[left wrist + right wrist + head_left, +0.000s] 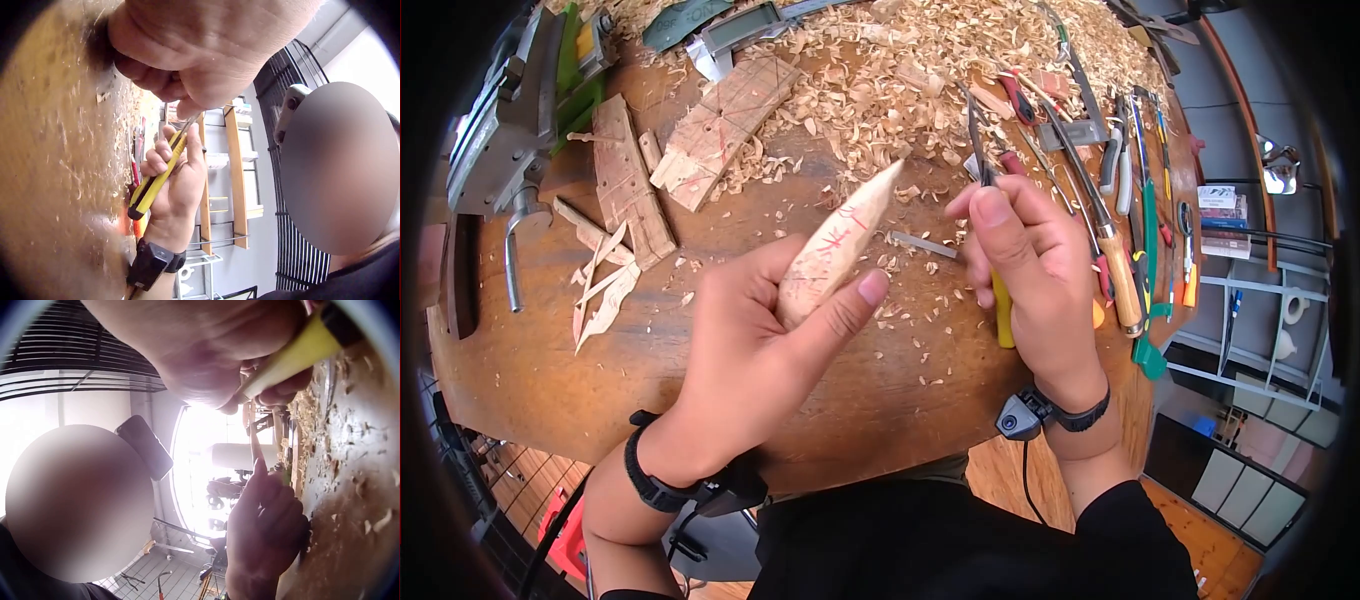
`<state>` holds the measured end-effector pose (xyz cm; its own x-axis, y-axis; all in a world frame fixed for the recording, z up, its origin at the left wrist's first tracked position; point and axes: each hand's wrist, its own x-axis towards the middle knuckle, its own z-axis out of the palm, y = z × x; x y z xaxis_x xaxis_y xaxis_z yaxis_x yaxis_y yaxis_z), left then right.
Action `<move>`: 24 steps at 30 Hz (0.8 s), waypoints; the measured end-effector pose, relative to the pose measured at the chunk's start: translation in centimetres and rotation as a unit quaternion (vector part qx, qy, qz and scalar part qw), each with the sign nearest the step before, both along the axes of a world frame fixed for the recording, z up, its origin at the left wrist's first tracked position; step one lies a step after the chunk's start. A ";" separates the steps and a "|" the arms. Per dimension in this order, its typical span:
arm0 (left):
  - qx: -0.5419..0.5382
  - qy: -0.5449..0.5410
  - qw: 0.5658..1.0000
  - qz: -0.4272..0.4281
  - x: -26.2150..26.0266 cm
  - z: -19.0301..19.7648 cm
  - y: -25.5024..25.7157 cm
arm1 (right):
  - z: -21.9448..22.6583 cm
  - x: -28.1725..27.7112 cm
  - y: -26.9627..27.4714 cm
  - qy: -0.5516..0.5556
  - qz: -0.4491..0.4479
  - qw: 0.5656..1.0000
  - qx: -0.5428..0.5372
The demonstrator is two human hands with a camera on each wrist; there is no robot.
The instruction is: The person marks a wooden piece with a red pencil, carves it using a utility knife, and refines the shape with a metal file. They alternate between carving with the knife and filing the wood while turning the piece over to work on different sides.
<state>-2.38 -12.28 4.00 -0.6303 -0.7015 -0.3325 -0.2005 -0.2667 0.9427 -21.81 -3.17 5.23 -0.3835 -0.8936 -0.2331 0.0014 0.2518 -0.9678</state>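
My left hand (745,350) grips a carved piece of wood (835,250), its tapered point aimed up and away. Red pencil-like marks run along its pale face, and the lower end is hidden in the palm. To the right, my right hand (1045,270) holds a yellow and black utility knife (1003,315), thumb and fingers around the handle. The left wrist view shows the knife's handle (159,178) lying across the fingers, with the blade end pointing up. Knife and wood are apart, held above the workbench (870,400).
Wood shavings (850,90) heap at the back. Flat boards (725,125) and a metal vise (530,120) occupy the left side, near thin split offcuts (608,290). Along the right edge lie several tools, among them a wooden-handled one (1118,270). A small metal strip (923,245) lies between the hands.
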 end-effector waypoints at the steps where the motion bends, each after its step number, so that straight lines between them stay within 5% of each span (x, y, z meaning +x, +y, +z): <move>1: 0.006 0.015 1.000 -0.023 0.0 -0.1 0.2 | 0.1 0.0 0.0 0.000 0.000 1.000 0.000; 4: 0.010 0.027 0.997 -0.067 0.2 -0.6 0.5 | 0.2 0.2 -0.1 -0.197 0.063 0.978 0.001; 7: 0.005 0.025 0.995 -0.096 0.2 -0.8 0.5 | 0.5 0.6 -0.2 -0.212 0.064 0.975 0.028; 24: 0.013 0.026 0.990 -0.138 0.6 -0.2 0.2 | 0.5 0.5 0.2 -0.105 0.097 0.990 0.015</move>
